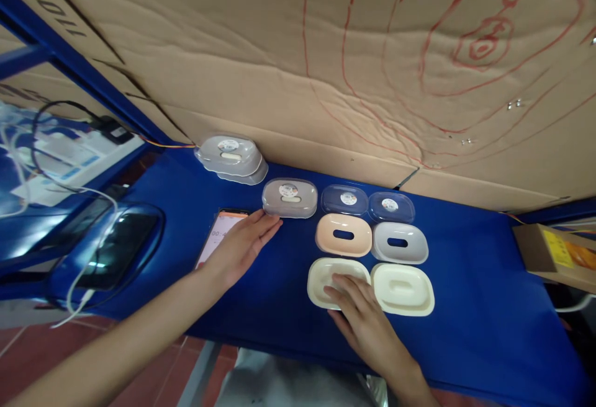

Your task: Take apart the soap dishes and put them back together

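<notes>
Near the middle of the table, my left hand [246,239] lies palm down with fingers stretched out. Its fingertips are at the near edge of a soap dish [302,206] with a clear lid, holding nothing. My right hand [365,317] is over the left cream soap dish base [318,273], its fingers inside and the thumb at the near rim, with the rim between them. That base rests on the table. Beside it sits a second cream base [419,298]. Behind them are a peach insert [328,236] and a grey insert [414,245], each with a slot.
Two clear lids [333,202] with round stickers lie behind the inserts. Lidded dishes [212,159] are stacked at the back left. A phone [212,242] lies beside my left forearm. Cables and a power strip [93,162] are at left, a cardboard box [535,252] at right. Cardboard walls the back.
</notes>
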Motion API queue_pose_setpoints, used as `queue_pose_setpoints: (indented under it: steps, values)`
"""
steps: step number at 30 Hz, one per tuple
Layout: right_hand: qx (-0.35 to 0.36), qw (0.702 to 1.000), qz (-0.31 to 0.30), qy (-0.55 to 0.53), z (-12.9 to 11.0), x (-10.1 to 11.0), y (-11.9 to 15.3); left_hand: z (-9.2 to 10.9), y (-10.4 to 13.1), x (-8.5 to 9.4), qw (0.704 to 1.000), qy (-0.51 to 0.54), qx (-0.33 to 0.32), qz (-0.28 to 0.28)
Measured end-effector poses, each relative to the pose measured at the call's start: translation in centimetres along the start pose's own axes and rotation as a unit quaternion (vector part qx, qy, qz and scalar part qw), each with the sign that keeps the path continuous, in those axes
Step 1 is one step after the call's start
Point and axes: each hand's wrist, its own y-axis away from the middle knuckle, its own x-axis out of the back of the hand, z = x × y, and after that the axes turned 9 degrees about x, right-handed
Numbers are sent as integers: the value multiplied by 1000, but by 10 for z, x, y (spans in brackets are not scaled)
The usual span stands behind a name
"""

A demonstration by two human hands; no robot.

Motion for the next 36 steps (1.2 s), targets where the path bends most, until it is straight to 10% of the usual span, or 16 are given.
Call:
queue_pose_setpoints:
  steps: [6, 14, 25, 36]
  values:
    - [-56, 994, 78, -52, -4, -9, -8, -28, 39, 15, 999, 7, 3, 40]
    - [-60, 976, 111, -179, -36, 1, -34, -98, 87, 12, 967, 73, 200, -140]
    - [-63, 987, 43, 139, 41, 25, -58, -98, 86, -1, 941, 219, 253, -53]
    - [-26, 998, 59, 21, -16, 28, -46, -102, 63, -5, 919, 254, 250, -171]
